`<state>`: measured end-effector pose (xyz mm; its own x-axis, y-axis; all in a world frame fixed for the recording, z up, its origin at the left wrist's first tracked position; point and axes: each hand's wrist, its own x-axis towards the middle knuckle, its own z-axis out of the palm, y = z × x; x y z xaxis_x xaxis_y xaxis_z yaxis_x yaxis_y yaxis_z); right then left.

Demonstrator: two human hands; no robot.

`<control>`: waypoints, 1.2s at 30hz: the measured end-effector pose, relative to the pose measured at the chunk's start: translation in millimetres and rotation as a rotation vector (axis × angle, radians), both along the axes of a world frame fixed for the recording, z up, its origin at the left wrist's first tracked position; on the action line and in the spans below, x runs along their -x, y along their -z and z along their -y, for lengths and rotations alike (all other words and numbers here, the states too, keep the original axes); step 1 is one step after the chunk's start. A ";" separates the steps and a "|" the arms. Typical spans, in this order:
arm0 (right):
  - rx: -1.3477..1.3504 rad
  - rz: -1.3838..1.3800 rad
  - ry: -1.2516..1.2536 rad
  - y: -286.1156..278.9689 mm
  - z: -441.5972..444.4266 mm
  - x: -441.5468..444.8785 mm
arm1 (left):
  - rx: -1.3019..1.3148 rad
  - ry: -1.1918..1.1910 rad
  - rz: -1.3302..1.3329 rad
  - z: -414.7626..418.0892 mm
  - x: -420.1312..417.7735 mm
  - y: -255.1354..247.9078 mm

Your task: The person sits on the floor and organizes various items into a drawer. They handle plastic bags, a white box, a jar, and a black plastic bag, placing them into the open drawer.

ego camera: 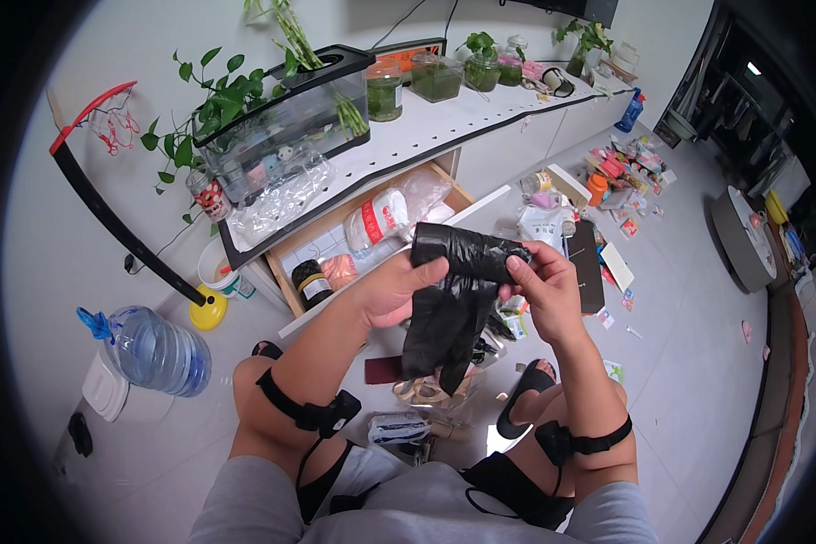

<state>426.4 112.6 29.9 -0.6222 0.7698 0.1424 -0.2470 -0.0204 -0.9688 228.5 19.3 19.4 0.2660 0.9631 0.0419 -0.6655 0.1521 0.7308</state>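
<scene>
A roll of black plastic bags is held up between my hands, its loose end hanging down in front of me. My left hand grips the roll's left end, thumb on the near side. At the other end, my right hand pinches it between thumb and fingers. Just behind the roll, a drawer stands pulled out. In it lie a white package with a red band, a dark roll with a label, a peach-coloured bundle and clear plastic bags.
A fish tank and jars of plants stand on the white cabinet. Clutter is heaped on the floor to the right. A water bottle lies at left beside a yellow-based stand. Packages lie between my feet.
</scene>
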 end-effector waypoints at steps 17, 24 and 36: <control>-0.529 -0.034 0.051 1.0 4.9 2.7 | 0.050 -0.143 -0.072 1.9 6.8 0.3; -0.102 -0.058 -0.083 5.1 4.1 0.1 | -0.145 -0.155 -0.363 3.2 0.2 -14.2; 0.070 -0.221 0.042 -9.0 5.2 1.4 | -0.102 -0.162 -0.699 -13.9 -1.6 27.2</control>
